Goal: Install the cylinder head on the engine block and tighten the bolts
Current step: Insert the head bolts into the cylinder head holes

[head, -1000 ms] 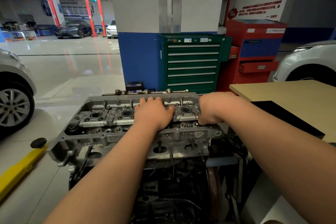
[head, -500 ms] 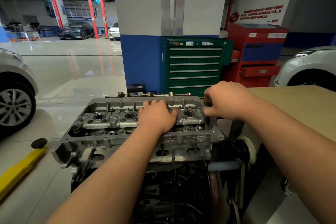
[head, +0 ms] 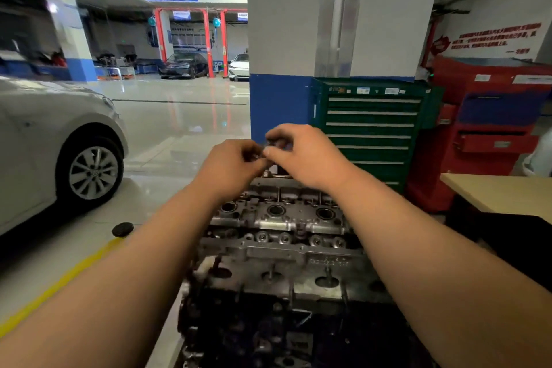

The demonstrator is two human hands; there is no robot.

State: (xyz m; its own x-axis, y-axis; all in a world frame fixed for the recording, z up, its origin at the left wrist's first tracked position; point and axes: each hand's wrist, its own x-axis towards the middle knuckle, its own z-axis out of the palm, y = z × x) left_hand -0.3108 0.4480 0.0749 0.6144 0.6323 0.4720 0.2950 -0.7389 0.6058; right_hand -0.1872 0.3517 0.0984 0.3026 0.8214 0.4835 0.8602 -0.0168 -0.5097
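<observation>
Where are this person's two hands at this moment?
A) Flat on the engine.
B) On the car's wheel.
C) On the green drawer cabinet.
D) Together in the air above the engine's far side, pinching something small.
D: the left hand and right hand meet above the engine, pinching a small dark piece too blurred to identify.
</observation>
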